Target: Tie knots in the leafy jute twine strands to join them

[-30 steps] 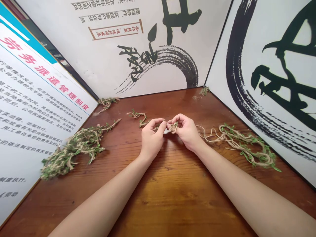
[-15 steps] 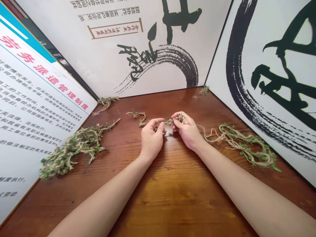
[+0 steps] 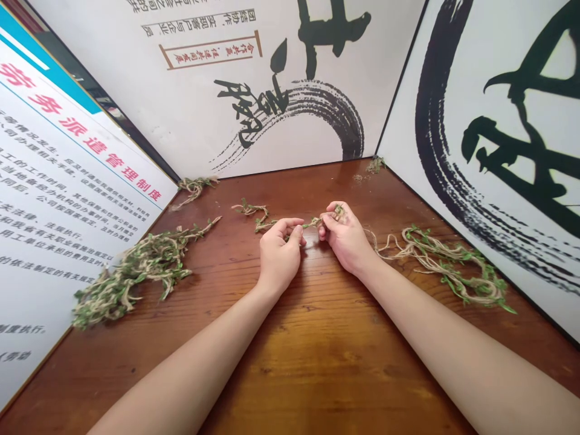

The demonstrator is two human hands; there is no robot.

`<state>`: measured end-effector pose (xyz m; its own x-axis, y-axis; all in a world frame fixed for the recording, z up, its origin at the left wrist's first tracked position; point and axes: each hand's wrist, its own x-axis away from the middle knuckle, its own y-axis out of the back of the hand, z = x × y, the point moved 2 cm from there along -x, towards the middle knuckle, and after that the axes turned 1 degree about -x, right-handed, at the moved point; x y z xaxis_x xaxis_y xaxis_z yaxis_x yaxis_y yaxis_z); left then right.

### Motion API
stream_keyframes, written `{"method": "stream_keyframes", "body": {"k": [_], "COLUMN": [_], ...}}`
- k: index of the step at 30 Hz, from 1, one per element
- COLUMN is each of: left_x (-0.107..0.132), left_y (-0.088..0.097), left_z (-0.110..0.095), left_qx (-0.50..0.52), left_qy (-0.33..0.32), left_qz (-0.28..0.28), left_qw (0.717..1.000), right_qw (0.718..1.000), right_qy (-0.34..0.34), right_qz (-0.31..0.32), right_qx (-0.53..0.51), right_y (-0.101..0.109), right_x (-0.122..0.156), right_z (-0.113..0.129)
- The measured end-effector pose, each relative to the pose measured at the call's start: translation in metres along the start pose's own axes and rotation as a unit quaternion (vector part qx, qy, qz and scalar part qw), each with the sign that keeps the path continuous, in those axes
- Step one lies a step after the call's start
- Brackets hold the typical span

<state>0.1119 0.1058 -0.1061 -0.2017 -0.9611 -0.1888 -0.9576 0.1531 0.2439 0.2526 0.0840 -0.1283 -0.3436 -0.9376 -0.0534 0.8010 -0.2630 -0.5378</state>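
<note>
Leafy jute twine (image 3: 312,223) runs btw L hand (image 3: 280,257) and R hand (image 3: 344,238), both nearly closed, pinching it w/ fingertips; fingers hide the exact hold. Big twine clump (image 3: 131,278) left, another clump (image 3: 444,266) right on wood table (image 3: 317,350). Notice board (image 3: 67,151) and calligraphy panel (image 3: 493,139) cut off by frame, text partly unreadable.

premises assessed as a company office or similar workplace. a printed wall notice (image 3: 77,181) on the left sets out labour dispatch management rules in chinese (red heading legible, body text partly so), which is corporate policy material. a panel of printed company-style text and brush calligraphy (image 3: 254,78) stands at the far edge, and a large ink calligraphy panel (image 3: 498,151) at the right. the varnished wooden table (image 3: 317,344) fits office furnishing.
</note>
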Motion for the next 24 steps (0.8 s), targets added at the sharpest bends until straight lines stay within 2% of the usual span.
{"method": "stream_keyframes", "body": {"k": [11, 24], "left_x": [-0.0009, 0.0006], "left_y": [-0.0014, -0.0029], "left_z": [0.0008, 0.0017], "left_qx": [0.012, 0.012], "left_qy": [-0.001, -0.009], "left_qz": [0.011, 0.017], "left_qw": [1.0, 1.0], "right_qw": [0.997, 0.993], "right_qy": [-0.045, -0.059], "right_qz": [-0.038, -0.064], "right_qx": [-0.05, -0.083], "right_y": [0.0005, 0.0025], "right_x": [-0.001, -0.0021], "right_z": [0.004, 0.005]}}
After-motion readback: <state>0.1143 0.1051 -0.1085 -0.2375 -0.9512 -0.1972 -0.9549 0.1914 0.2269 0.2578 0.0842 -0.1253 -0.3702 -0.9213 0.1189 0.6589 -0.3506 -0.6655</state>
